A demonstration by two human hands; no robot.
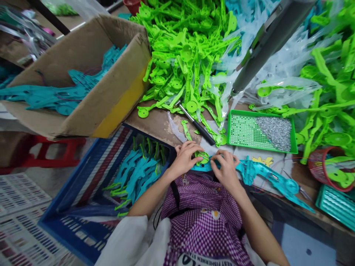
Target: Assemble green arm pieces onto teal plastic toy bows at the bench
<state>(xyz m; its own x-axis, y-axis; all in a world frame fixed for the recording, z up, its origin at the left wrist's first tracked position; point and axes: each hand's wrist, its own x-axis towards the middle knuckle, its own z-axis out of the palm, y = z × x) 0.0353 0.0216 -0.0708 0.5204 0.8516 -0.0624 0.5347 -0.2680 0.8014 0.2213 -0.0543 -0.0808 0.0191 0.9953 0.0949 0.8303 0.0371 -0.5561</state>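
A long teal plastic shell point(251, 170) lies along the near edge of the bench in front of me, with thin wires beside it. At its left end is a green plastic part with a round disc point(202, 157). My left hand point(185, 159) is closed on the green part, thumb and fingers at its left side. My right hand point(226, 168) pinches at the teal shell, just right of the disc; whether a wire is between its fingertips I cannot tell. A hammer point(198, 125) with a black handle rests just beyond my hands.
Loose green parts point(177, 51) are heaped at the back. A green tray point(262, 147) contains small metal pieces. Left stand a cardboard box point(122, 85) of teal shells and a blue crate point(66, 192). A grey post point(266, 48) slants overhead; a red basket point(318, 168) is right.
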